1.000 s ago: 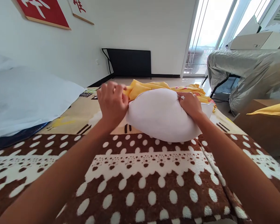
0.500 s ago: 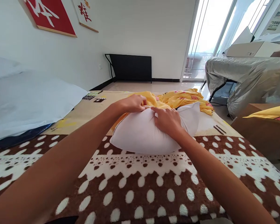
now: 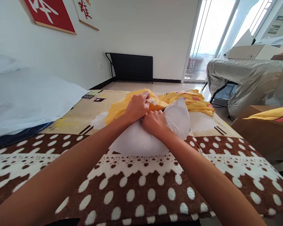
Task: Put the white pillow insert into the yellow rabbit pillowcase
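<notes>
Gripping yellow cloth at the pillow's far edge, the left hand adjoins the right hand, which clutches the pillow.

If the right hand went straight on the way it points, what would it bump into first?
Likely the left hand, just ahead of the right hand; whether they touch is unclear from this view.

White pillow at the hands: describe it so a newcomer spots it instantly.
Start with the brown, white-dotted blanket; near its upper middle, left hand and right hand sit close together. The white pillow bulges under the right hand, yellow cloth just beyond it. Unlike the larger white bundle at far left, it is squeezed in a grip.
</notes>
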A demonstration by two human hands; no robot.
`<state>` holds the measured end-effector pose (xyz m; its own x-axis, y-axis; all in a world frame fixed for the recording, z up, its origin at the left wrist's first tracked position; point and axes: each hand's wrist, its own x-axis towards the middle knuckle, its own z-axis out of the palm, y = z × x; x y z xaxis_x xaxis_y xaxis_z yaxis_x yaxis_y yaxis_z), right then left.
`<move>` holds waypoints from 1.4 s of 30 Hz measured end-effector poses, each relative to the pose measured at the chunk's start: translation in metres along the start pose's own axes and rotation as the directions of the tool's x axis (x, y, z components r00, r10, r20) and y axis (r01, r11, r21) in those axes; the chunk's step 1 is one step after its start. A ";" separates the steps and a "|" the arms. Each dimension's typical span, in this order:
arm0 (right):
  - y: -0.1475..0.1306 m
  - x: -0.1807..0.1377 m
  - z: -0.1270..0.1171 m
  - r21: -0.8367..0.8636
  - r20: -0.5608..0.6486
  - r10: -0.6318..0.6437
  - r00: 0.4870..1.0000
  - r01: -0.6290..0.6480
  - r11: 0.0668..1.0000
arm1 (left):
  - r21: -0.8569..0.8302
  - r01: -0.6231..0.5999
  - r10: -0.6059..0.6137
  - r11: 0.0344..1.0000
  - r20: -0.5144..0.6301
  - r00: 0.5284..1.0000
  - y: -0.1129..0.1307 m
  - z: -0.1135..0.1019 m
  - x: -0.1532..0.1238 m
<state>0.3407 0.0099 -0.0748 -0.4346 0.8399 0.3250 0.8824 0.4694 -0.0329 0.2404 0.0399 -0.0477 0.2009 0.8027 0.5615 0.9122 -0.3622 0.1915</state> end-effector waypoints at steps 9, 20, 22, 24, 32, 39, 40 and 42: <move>0.033 0.012 -0.001 -0.003 -0.025 0.106 0.994 -0.106 0.994 | 0.135 -0.052 0.041 0.990 0.079 0.996 0.021 -0.015 -0.030; 0.040 -0.015 0.010 0.122 -0.371 0.116 0.921 -0.075 0.990 | 0.068 0.140 -0.126 0.988 -0.181 0.975 0.021 0.028 -0.046; 0.046 -0.030 0.012 0.182 -0.533 0.111 0.839 -0.014 0.983 | 0.083 0.158 -0.139 0.984 -0.196 0.971 0.018 0.030 -0.047; 0.052 -0.052 0.015 0.167 -0.661 0.083 0.746 0.039 0.985 | 0.098 0.164 -0.141 0.981 -0.207 0.968 0.014 0.031 -0.047; 0.067 -0.126 0.041 0.285 -0.610 0.376 0.698 -0.250 0.925 | 0.091 0.169 -0.160 0.981 -0.101 0.982 0.011 0.009 -0.046; 0.033 -0.088 0.022 0.206 -0.459 0.164 0.873 -0.074 0.976 | -0.087 0.263 -0.238 0.961 0.229 0.944 0.009 -0.030 -0.027; 0.028 -0.083 0.020 0.192 -0.443 0.156 0.883 -0.077 0.978 | -0.031 0.250 -0.234 0.968 0.259 0.937 0.009 -0.031 -0.025; 0.023 -0.076 0.017 0.173 -0.412 0.142 0.900 -0.076 0.982 | 0.089 0.215 -0.232 0.972 0.309 0.922 0.009 -0.031 -0.022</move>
<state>0.3912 -0.0385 -0.1166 -0.1912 0.7103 0.6775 0.8686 0.4439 -0.2203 0.2332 0.0047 -0.0335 0.0834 0.9708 0.2248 0.9621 -0.1373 0.2358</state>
